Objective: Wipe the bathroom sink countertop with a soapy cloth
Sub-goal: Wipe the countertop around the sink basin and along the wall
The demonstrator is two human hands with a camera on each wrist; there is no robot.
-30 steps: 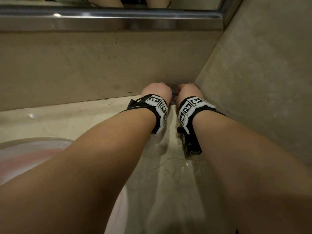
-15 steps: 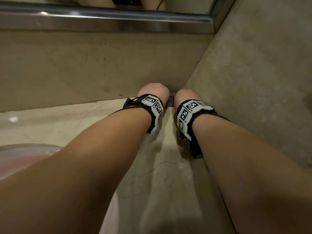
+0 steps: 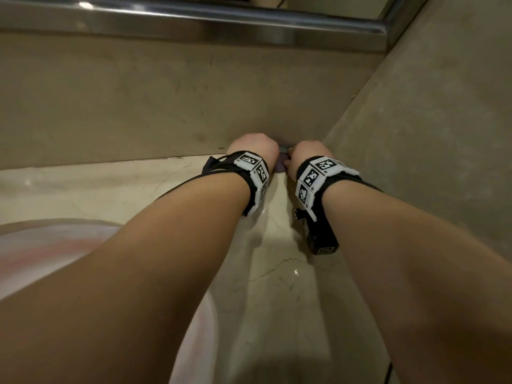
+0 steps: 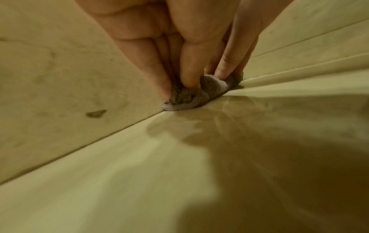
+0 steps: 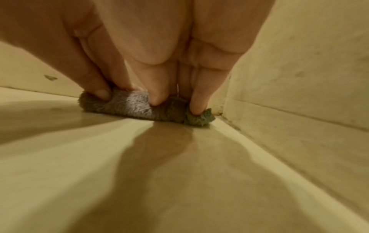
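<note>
A small grey fuzzy cloth [image 3: 281, 162] lies bunched in the back right corner of the glossy beige countertop [image 3: 277, 300]. My left hand [image 3: 253, 146] and right hand [image 3: 309, 152] sit side by side on it, knuckles up. In the left wrist view the cloth [image 4: 191, 96] is pinched by the left hand [image 4: 179, 85] against the seam with the back wall. In the right wrist view the right hand [image 5: 151, 100] digs thumb and fingertips into the cloth [image 5: 139, 105], close to the side wall. From the head view most of the cloth is hidden behind the hands.
The back wall [image 3: 138, 106] and right wall [image 3: 429, 134] meet just behind the hands. A metal mirror frame [image 3: 194, 15] runs along the top. The white sink basin [image 3: 41, 250] curves in at the lower left, partly under my left forearm.
Both hands stay in the corner on the cloth, shifting only slightly left and back. The head view has tilted a little.
</note>
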